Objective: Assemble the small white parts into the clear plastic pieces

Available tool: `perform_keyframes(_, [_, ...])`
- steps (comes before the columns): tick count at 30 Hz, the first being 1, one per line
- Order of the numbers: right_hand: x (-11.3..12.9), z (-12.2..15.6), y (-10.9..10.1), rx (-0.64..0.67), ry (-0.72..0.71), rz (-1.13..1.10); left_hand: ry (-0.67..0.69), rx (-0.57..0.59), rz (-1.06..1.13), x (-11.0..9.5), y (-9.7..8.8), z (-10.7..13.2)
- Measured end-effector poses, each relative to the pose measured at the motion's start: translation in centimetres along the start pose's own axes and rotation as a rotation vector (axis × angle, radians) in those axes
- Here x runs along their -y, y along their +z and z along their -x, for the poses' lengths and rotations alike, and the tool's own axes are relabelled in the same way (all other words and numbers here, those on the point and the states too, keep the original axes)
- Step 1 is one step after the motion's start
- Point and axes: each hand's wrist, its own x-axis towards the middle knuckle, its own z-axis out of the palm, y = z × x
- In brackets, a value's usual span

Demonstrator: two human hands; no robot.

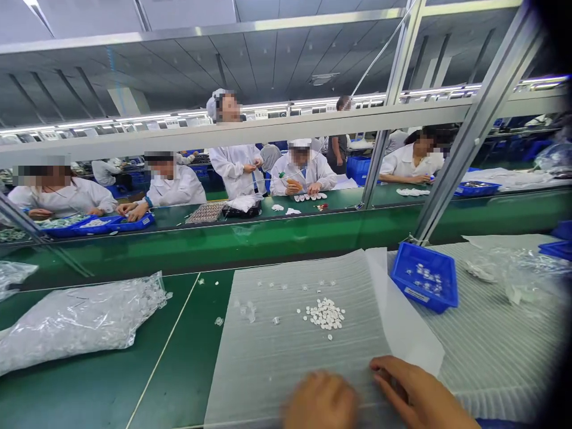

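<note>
My left hand [320, 400] is smeared by motion over the front of a thin white foam sheet [250, 375]; its fingers cannot be made out. Beside it, my right hand [415, 390] rests at the sheet's right front edge, half curled, with a gap between thumb and forefinger and nothing visible in it. Beyond both hands lies a pile of small white discs [328, 314] on the sheet. Small clear plastic pieces [248, 311] lie to the left of that pile, and several more are lined up in a row behind it.
A blue bin [424, 277] with clear pieces stands at back right, near clear plastic bags [513, 271]. At left, a large clear bag of parts [84, 322] lies on the green table [179, 363]. Metal posts [478, 119] rise ahead; co-workers sit across the green bench [268, 238].
</note>
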Motion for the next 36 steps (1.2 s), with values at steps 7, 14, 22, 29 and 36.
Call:
perform_keyframes(7, [1.5,-2.6,-0.1,0.118,-0.040,-0.037,-0.478,-0.120,-0.412,10.5,-4.5,1.7])
perform_keyframes(14, [0.4,-9.9,-2.1,0.094,-0.142,0.128,-0.444,0.147,-0.325,12.8,-6.7,0.3])
perform_keyframes(22, [-1.7,-20.1,-2.3,0.144,-0.344,0.183,-0.534,-0.299,-0.175,18.6,-11.4,0.4])
perform_keyframes(29, [-0.5,-22.9,-2.2,0.283,-0.433,0.155,-0.703,-0.545,-0.164,23.0,-11.4,2.7])
perform_keyframes(36, [1.0,-24.3,-0.8,0.329,-0.470,0.140,-0.750,-0.505,-0.203,23.4,-10.9,3.2])
